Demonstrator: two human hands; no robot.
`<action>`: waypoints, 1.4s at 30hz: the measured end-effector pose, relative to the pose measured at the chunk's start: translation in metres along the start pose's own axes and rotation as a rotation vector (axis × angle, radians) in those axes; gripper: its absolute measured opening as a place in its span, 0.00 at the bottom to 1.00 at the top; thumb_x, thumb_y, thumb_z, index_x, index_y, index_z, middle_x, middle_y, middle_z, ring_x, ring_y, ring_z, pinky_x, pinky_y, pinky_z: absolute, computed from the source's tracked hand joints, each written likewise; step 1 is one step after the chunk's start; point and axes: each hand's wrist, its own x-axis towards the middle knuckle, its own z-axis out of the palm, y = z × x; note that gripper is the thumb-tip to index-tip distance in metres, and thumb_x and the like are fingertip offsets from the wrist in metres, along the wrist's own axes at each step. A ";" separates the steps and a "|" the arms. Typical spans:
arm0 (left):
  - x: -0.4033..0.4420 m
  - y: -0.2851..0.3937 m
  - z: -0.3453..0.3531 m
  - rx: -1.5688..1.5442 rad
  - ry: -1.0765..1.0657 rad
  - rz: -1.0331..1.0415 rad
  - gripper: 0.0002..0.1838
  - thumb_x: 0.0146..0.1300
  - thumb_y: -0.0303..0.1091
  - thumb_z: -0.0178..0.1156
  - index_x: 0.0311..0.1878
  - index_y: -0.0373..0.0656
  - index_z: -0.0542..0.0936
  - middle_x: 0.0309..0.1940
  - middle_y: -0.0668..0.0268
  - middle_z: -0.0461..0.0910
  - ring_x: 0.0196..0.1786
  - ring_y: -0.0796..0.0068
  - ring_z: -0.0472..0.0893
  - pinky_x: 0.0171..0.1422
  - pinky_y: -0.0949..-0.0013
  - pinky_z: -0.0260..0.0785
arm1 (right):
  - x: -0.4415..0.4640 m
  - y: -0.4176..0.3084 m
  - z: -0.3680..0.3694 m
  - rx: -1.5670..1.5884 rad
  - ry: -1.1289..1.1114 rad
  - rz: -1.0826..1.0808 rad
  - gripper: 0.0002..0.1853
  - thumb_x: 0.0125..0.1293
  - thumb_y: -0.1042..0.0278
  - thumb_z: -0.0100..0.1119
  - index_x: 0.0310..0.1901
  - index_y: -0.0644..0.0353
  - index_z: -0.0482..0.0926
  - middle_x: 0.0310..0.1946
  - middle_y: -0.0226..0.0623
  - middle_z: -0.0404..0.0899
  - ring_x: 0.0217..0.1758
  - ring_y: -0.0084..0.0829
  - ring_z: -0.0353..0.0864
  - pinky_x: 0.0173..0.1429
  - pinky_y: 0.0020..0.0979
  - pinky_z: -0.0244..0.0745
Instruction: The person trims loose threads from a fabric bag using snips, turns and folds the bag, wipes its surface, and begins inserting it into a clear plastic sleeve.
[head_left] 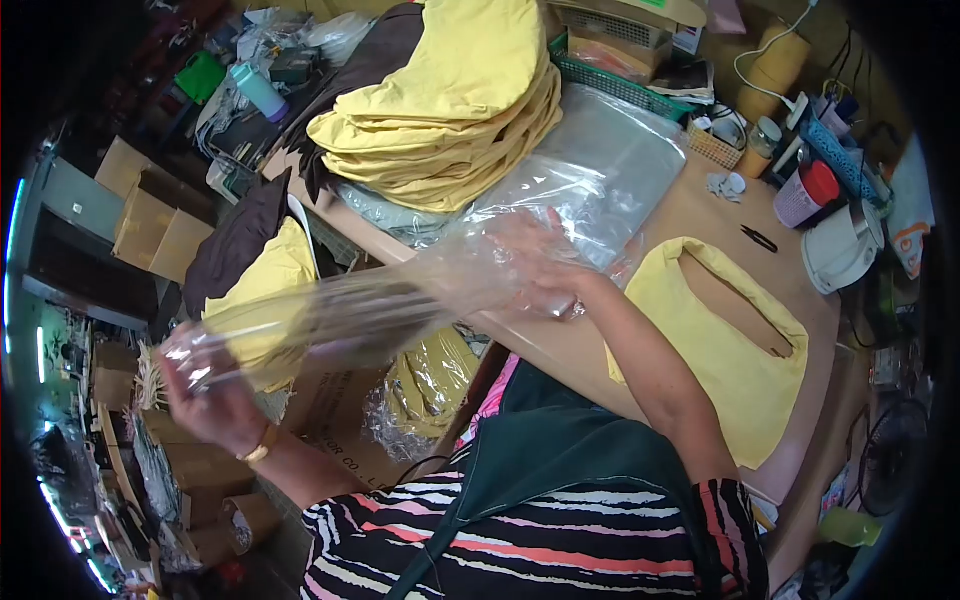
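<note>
A clear plastic bag [400,290] is stretched between my two hands and blurred by motion. My left hand [212,385], at the left, is closed on one end of it. My right hand [540,265] is inside or behind the film at the other end, above the table edge, its fingers spread. Behind it lies a stack of clear bags [630,150]. To the right, a yellow fabric bag [715,350] with a long handle opening lies flat on the table [790,270].
A tall pile of yellow fabric pieces [440,110] stands at the back. Below the table edge, an open carton [345,410] holds plastic-wrapped yellow items [435,375]. Small black snips [759,238], a pink cup [805,195] and a green basket [620,88] are on the table.
</note>
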 end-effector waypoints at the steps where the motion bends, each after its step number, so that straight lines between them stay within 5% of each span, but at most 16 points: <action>1: -0.003 0.027 -0.009 -0.111 -0.286 -0.005 0.14 0.73 0.32 0.49 0.53 0.29 0.70 0.40 0.58 0.77 0.40 0.68 0.80 0.46 0.66 0.79 | -0.002 0.002 -0.003 -0.115 0.007 0.009 0.32 0.67 0.40 0.49 0.71 0.36 0.63 0.76 0.41 0.49 0.81 0.41 0.39 0.79 0.58 0.27; 8: -0.008 0.043 0.007 0.443 -0.118 0.271 0.14 0.73 0.35 0.48 0.49 0.31 0.73 0.40 0.59 0.78 0.44 0.69 0.78 0.51 0.67 0.74 | -0.012 -0.015 0.000 -0.232 0.218 0.193 0.32 0.66 0.50 0.56 0.72 0.36 0.62 0.76 0.45 0.49 0.80 0.44 0.43 0.80 0.54 0.35; 10: -0.005 0.024 0.023 0.701 -0.141 0.288 0.15 0.73 0.35 0.48 0.48 0.31 0.74 0.41 0.59 0.78 0.45 0.69 0.77 0.52 0.67 0.72 | -0.034 -0.060 -0.006 0.304 0.057 0.176 0.35 0.64 0.48 0.59 0.72 0.43 0.62 0.76 0.47 0.48 0.80 0.48 0.42 0.81 0.44 0.38; 12: -0.006 -0.007 0.058 0.940 -0.276 0.275 0.15 0.73 0.36 0.47 0.47 0.32 0.75 0.41 0.59 0.79 0.46 0.69 0.77 0.54 0.68 0.71 | -0.048 -0.129 -0.060 0.410 -0.090 -0.165 0.45 0.58 0.40 0.65 0.70 0.60 0.61 0.69 0.51 0.61 0.70 0.48 0.62 0.73 0.41 0.58; 13: -0.009 -0.028 0.078 1.035 -0.390 0.259 0.15 0.73 0.37 0.47 0.47 0.32 0.76 0.41 0.59 0.79 0.47 0.70 0.76 0.54 0.68 0.70 | -0.057 -0.135 -0.039 0.546 0.119 -0.362 0.46 0.58 0.39 0.66 0.68 0.65 0.62 0.66 0.52 0.67 0.65 0.47 0.70 0.69 0.41 0.65; 15: -0.012 -0.082 0.123 1.112 -0.719 0.181 0.16 0.73 0.38 0.47 0.45 0.33 0.77 0.41 0.60 0.79 0.48 0.70 0.76 0.56 0.68 0.69 | -0.071 -0.156 -0.059 0.705 0.292 -0.480 0.43 0.59 0.45 0.66 0.68 0.65 0.63 0.67 0.51 0.66 0.69 0.46 0.65 0.72 0.39 0.61; 18: -0.010 -0.199 0.166 0.839 -1.087 -0.213 0.17 0.73 0.39 0.47 0.44 0.33 0.78 0.41 0.60 0.80 0.50 0.70 0.75 0.58 0.69 0.67 | -0.082 -0.142 -0.072 1.188 0.404 -0.306 0.25 0.64 0.54 0.64 0.56 0.65 0.75 0.50 0.43 0.78 0.55 0.37 0.76 0.60 0.35 0.72; 20: -0.010 -0.262 0.171 0.511 -0.956 -0.512 0.20 0.74 0.44 0.49 0.43 0.37 0.82 0.41 0.66 0.82 0.41 0.81 0.75 0.49 0.72 0.68 | -0.085 -0.102 -0.058 1.499 0.599 -0.200 0.13 0.67 0.59 0.62 0.43 0.62 0.82 0.33 0.35 0.83 0.38 0.29 0.83 0.46 0.34 0.79; 22: -0.021 -0.289 0.175 0.104 -0.964 -0.673 0.19 0.74 0.43 0.50 0.45 0.34 0.80 0.57 0.57 0.78 0.61 0.69 0.73 0.65 0.65 0.64 | -0.115 -0.044 -0.048 1.633 0.691 -0.099 0.09 0.69 0.64 0.58 0.43 0.60 0.78 0.45 0.39 0.80 0.51 0.31 0.80 0.53 0.34 0.76; 26: -0.030 -0.282 0.177 0.606 -1.182 -0.340 0.19 0.72 0.48 0.52 0.52 0.41 0.79 0.67 0.55 0.67 0.66 0.64 0.71 0.69 0.57 0.62 | -0.184 -0.002 -0.055 1.778 0.987 -0.037 0.10 0.71 0.61 0.54 0.44 0.59 0.77 0.50 0.42 0.79 0.58 0.36 0.78 0.59 0.38 0.75; 28: -0.009 -0.309 0.150 1.670 -0.910 0.699 0.24 0.69 0.49 0.55 0.60 0.43 0.74 0.71 0.53 0.61 0.74 0.55 0.60 0.72 0.41 0.53 | -0.213 0.008 -0.060 1.848 1.024 -0.057 0.12 0.72 0.59 0.53 0.45 0.59 0.76 0.51 0.43 0.78 0.60 0.39 0.77 0.61 0.41 0.74; 29: -0.003 -0.332 0.121 1.666 -0.915 0.700 0.24 0.69 0.49 0.55 0.60 0.43 0.74 0.71 0.53 0.61 0.74 0.55 0.60 0.72 0.41 0.53 | -0.222 0.014 -0.060 1.830 1.020 0.013 0.14 0.72 0.57 0.53 0.46 0.60 0.75 0.52 0.44 0.78 0.60 0.41 0.77 0.60 0.41 0.75; 31: 0.002 -0.380 0.060 1.913 -0.982 0.429 0.29 0.66 0.49 0.58 0.66 0.44 0.70 0.72 0.52 0.59 0.76 0.49 0.54 0.70 0.32 0.48 | -0.224 0.019 -0.054 1.814 1.009 0.080 0.16 0.73 0.54 0.52 0.48 0.61 0.74 0.53 0.44 0.77 0.61 0.43 0.76 0.60 0.42 0.75; 35: -0.042 -0.373 0.049 1.898 -1.104 0.092 0.31 0.60 0.38 0.62 0.66 0.41 0.69 0.66 0.52 0.65 0.65 0.47 0.69 0.63 0.45 0.65 | -0.183 0.015 -0.032 1.867 0.562 0.426 0.17 0.73 0.49 0.51 0.49 0.55 0.73 0.57 0.43 0.75 0.64 0.42 0.73 0.59 0.42 0.75; 38: -0.083 -0.350 0.071 1.504 -1.190 0.197 0.27 0.55 0.29 0.61 0.60 0.35 0.71 0.60 0.45 0.67 0.56 0.43 0.74 0.56 0.52 0.72 | -0.146 0.005 -0.024 1.921 0.542 0.396 0.15 0.72 0.54 0.54 0.49 0.58 0.73 0.54 0.43 0.77 0.58 0.40 0.78 0.54 0.42 0.77; 42: -0.076 -0.279 0.130 1.358 -1.437 -0.804 0.29 0.57 0.33 0.66 0.62 0.36 0.72 0.62 0.40 0.69 0.59 0.44 0.75 0.63 0.57 0.69 | -0.142 0.024 -0.018 1.805 0.853 0.359 0.10 0.67 0.70 0.58 0.48 0.59 0.73 0.48 0.44 0.80 0.51 0.39 0.81 0.48 0.40 0.78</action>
